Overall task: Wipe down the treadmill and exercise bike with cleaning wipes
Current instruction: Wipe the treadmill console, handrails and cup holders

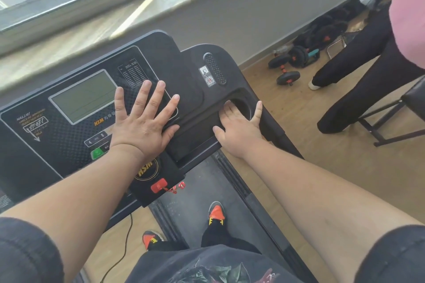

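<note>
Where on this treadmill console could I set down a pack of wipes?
Bare spots: the flat tray between both hands, and the console top above the screen. Crowded: the left hand covers the panel; the right hand reaches into the cup holder.

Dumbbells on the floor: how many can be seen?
2 clearly: one dumbbell nearest the standing person's foot, another dumbbell just behind it. Dark gear behind may hide more.

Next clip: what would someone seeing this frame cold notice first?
Two bare forearms reach over a black treadmill console: the left hand lies spread flat beside the grey display, and the right hand rests at the round cup recess, with no wipe visible. A red safety clip sits low on the console, and dumbbells lie on the floor at right.
</note>
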